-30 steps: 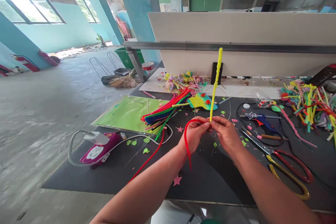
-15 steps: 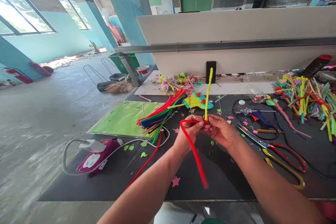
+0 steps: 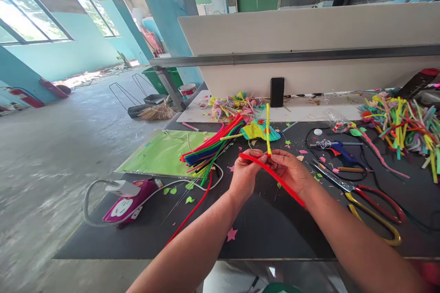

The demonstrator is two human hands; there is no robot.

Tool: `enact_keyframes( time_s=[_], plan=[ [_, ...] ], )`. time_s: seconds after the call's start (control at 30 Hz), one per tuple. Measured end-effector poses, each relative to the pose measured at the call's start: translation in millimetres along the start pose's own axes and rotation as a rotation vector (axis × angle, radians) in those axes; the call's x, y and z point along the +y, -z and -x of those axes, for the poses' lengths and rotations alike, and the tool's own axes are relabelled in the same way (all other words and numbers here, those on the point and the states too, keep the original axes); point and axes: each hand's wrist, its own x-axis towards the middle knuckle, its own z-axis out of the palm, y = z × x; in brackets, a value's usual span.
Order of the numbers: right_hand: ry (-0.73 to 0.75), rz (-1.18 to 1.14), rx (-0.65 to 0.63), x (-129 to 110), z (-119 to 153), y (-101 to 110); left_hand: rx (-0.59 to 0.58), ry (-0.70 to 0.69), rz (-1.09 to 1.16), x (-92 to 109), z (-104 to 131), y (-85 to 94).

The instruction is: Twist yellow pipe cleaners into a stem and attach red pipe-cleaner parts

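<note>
Both hands meet over the dark table. My left hand [image 3: 248, 169] pinches a red pipe cleaner [image 3: 283, 184], whose loose end slants down to the right across my right forearm. A yellow pipe cleaner stem [image 3: 268, 128] stands upright between the hands, with red wrapped at its base. My right hand [image 3: 289, 169] is closed on that base; the fingertips partly hide the join. Just behind the hands lies a yellow and turquoise pipe cleaner piece [image 3: 256, 130] with red spots, beside a bundle of coloured pipe cleaners [image 3: 216, 144].
Large scissors [image 3: 364, 194] and a blue glue gun [image 3: 343, 153] lie to the right, near a heap of pipe cleaner pieces [image 3: 405, 128]. A green sheet in plastic [image 3: 154, 153] and a purple box with a cable [image 3: 132, 201] are left. A phone [image 3: 277, 92] leans behind.
The loose red end has swung from hanging down to slanting right toward my right forearm. The yellow stem has shifted slightly left and lower. Both hands keep their hold.
</note>
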Motion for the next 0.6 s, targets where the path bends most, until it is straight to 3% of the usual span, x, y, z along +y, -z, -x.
enact_keyframes(
  time_s=[0.23, 0.37, 0.47, 0.6],
  plan=[
    [0.027, -0.014, 0.058, 7.3, -3.6, 2.4, -0.004, 0.002, -0.076, -5.3, 0.9, 2.0],
    [0.083, -0.047, 0.166, 8.7, -4.7, 1.4, -0.016, -0.043, -0.196, -8.6, 2.5, 7.3],
    [0.107, -0.071, 0.233, 8.2, -4.6, -0.3, -0.002, -0.156, -0.417, -10.7, 3.4, 10.9],
    [0.162, -0.094, 0.280, 9.8, -4.2, -2.7, -0.072, -0.383, -0.705, -11.8, 4.7, 11.3]
  ],
)
